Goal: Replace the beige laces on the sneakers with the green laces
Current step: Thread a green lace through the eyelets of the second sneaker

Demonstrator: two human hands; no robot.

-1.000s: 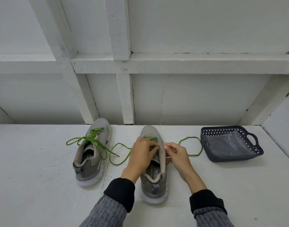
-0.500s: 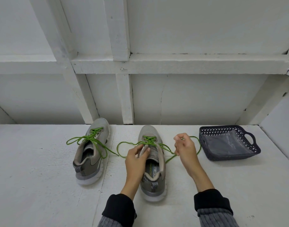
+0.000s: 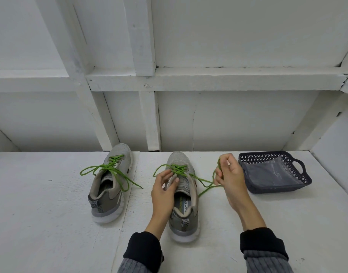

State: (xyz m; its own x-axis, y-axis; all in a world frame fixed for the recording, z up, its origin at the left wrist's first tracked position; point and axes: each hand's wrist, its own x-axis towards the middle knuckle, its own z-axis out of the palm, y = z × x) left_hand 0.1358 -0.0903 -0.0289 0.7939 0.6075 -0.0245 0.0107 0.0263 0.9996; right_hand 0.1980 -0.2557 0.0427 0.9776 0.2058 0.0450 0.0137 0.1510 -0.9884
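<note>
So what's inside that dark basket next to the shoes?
The dark basket holds what looks like a clear plastic bag lying flat. Whether anything, such as the beige laces, is inside or under the bag cannot be told.

The right hand (image 3: pixel 229 174) curls round the green lace (image 3: pixel 205 189), and its fingers (image 3: pixel 226 160) hide the stretch of lace inside the grip, so where the lace end lies cannot be told. The left hand (image 3: pixel 163 191) covers part of the near sneaker's (image 3: pixel 184 203) left collar and eyelets; whether it pinches the lace there is unclear. Lettering on that insole is partly cut by the collar. Both sleeves (image 3: pixel 265 253) run off the bottom edge. What lies inside the basket (image 3: pixel 275 187) under its clear lining is not discernible. The tabletop (image 3: pixel 41 223) continues past the left edge.
</note>
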